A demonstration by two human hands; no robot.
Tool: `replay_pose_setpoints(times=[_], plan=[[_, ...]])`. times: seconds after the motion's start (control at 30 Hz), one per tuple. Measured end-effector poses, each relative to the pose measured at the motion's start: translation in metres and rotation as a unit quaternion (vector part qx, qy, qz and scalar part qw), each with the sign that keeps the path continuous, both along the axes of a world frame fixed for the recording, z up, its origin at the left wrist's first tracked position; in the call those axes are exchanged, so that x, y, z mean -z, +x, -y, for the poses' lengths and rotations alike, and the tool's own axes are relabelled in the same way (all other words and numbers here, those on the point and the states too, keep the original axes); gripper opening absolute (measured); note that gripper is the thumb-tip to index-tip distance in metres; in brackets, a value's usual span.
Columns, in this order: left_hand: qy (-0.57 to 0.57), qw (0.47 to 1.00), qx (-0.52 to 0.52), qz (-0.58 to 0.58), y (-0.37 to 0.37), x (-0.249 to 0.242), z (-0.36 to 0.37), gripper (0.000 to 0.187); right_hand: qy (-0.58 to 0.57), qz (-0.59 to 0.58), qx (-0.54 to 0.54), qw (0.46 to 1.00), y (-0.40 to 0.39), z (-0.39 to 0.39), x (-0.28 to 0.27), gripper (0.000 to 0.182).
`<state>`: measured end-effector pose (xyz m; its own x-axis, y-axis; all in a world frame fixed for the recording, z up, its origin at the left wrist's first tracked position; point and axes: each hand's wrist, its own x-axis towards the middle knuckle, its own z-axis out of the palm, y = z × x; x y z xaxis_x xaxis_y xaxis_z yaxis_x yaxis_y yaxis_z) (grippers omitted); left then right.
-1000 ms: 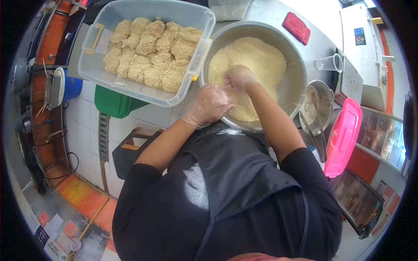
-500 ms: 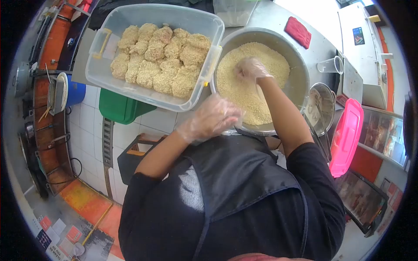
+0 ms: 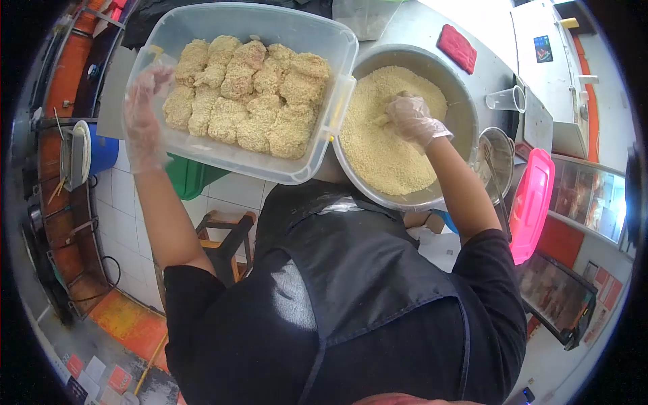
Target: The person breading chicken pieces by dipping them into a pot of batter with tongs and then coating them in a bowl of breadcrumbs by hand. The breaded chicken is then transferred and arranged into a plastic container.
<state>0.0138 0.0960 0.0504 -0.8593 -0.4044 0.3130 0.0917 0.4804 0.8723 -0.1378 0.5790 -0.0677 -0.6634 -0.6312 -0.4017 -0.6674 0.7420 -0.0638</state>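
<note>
Several breaded pieces (image 3: 239, 121) lie in rows in a clear plastic tub (image 3: 223, 152). My left hand (image 3: 144, 111), in a clear glove, is at the tub's left side, fingers bent over that rim. To the right of the tub stands a large metal bowl (image 3: 466, 101) with pale crumbs (image 3: 388, 162) in it. My right hand (image 3: 410, 118), also gloved, is at the crumbs with its fingers curled; whatever it may hold is hidden.
Right of the bowl are a red cloth (image 3: 457, 48), a clear cup (image 3: 506, 100), a smaller metal bowl (image 3: 498, 155) with utensils and a pink lid (image 3: 532, 206). Below the tub are a green container (image 3: 192, 177) and a stool (image 3: 233, 236).
My left hand has gone from in front of the bowl to the tub's left side. My right hand has shifted slightly right over the crumbs. The tub sits slightly lower in view.
</note>
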Motion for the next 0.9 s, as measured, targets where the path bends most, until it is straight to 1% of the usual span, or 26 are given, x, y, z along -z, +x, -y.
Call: replay_pose_setpoints(times=[0.03,0.07,0.1,0.13,0.17,0.2,0.23,0.27,0.3,0.33,0.37,0.4,0.43,0.47,0.5,0.53,0.57,0.6,0.63,0.67,0.7,0.73,0.8,0.83,0.87,0.9], plan=[[0.051,0.999,0.007,0.013,-0.012,0.011,0.010,0.054,-0.024,-0.018,-0.012,0.999,0.003,-0.001,-0.009,0.035],[0.102,0.994,0.013,0.028,-0.021,0.023,0.019,0.054,-0.020,-0.016,-0.010,1.000,0.006,-0.001,-0.020,0.035],[0.106,0.994,0.015,0.031,-0.026,0.036,0.031,0.054,-0.020,0.000,0.026,0.999,0.011,-0.002,-0.036,0.033],[0.053,0.993,0.051,0.090,-0.030,0.049,0.044,0.052,-0.019,0.015,0.062,0.998,0.015,-0.003,-0.051,0.032],[0.000,0.985,0.087,0.147,-0.034,0.058,0.050,0.051,-0.015,0.015,0.065,0.998,0.022,-0.007,-0.064,0.032],[0.004,0.985,0.090,0.148,-0.033,0.050,0.035,0.051,-0.068,0.011,0.100,0.993,0.031,-0.012,-0.078,0.030],[-0.041,0.980,0.054,0.189,-0.023,0.042,0.016,0.050,-0.121,0.008,0.134,0.983,0.039,-0.017,-0.090,0.030],[-0.086,0.970,0.017,0.229,-0.018,0.036,0.004,0.049,-0.118,0.009,0.138,0.983,0.046,-0.020,-0.101,0.030],[-0.083,0.969,0.022,0.230,-0.019,0.038,0.004,0.049,-0.177,0.029,0.195,0.964,0.052,-0.022,-0.111,0.029],[-0.105,0.966,0.009,0.236,-0.018,0.040,0.007,0.048,-0.236,0.050,0.252,0.937,0.059,-0.023,-0.119,0.029],[-0.128,0.962,-0.003,0.241,-0.018,0.041,0.009,0.048,-0.291,0.034,0.265,0.919,0.065,-0.022,-0.125,0.031],[-0.128,0.962,0.001,0.241,-0.020,0.041,0.012,0.048,-0.290,0.033,0.268,0.918,0.066,-0.023,-0.124,0.031],[-0.118,0.967,0.012,0.226,-0.022,0.042,0.015,0.048,-0.373,0.063,0.330,0.865,0.066,-0.025,-0.122,0.031],[-0.107,0.971,0.024,0.211,-0.024,0.040,0.015,0.049,-0.451,0.090,0.387,0.799,0.065,-0.028,-0.120,0.030],[-0.107,0.971,0.029,0.211,-0.026,0.037,0.015,0.049,-0.434,0.087,0.393,0.806,0.061,-0.032,-0.122,0.029],[-0.109,0.962,0.025,0.249,-0.025,0.034,0.013,0.052,-0.433,0.086,0.398,0.804,0.059,-0.034,-0.120,0.029],[-0.111,0.952,0.020,0.285,-0.024,0.031,0.012,0.056,-0.375,0.055,0.394,0.837,0.056,-0.035,-0.116,0.029],[-0.111,0.952,0.022,0.284,-0.024,0.030,0.007,0.056,-0.316,0.025,0.386,0.866,0.054,-0.035,-0.112,0.028],[-0.101,0.960,0.005,0.263,-0.022,0.029,0.001,0.051,-0.317,0.024,0.384,0.867,0.053,-0.040,-0.105,0.028],[-0.090,0.966,-0.015,0.242,-0.020,0.029,-0.003,0.047,-0.269,-0.006,0.346,0.899,0.051,-0.049,-0.097,0.029],[-0.090,0.966,-0.022,0.242,-0.018,0.029,-0.003,0.047,-0.220,-0.034,0.304,0.926,0.046,-0.051,-0.094,0.029],[-0.109,0.964,-0.011,0.244,-0.017,0.029,-0.003,0.048,-0.223,-0.032,0.296,0.928,0.042,-0.053,-0.094,0.029],[-0.127,0.961,-0.014,0.246,-0.013,0.031,-0.001,0.049,-0.260,-0.030,0.347,0.901,0.041,-0.043,-0.108,0.029],[-0.142,0.961,-0.011,0.237,-0.012,0.033,-0.001,0.050,-0.291,0.010,0.389,0.874,0.042,-0.034,-0.124,0.026],[-0.157,0.961,-0.007,0.227,-0.012,0.033,-0.001,0.051,-0.294,0.012,0.379,0.877,0.041,-0.026,-0.136,0.026],[-0.157,0.961,-0.017,0.227,-0.013,0.029,-0.003,0.051,-0.357,0.025,0.371,0.857,0.041,-0.019,-0.145,0.025]])
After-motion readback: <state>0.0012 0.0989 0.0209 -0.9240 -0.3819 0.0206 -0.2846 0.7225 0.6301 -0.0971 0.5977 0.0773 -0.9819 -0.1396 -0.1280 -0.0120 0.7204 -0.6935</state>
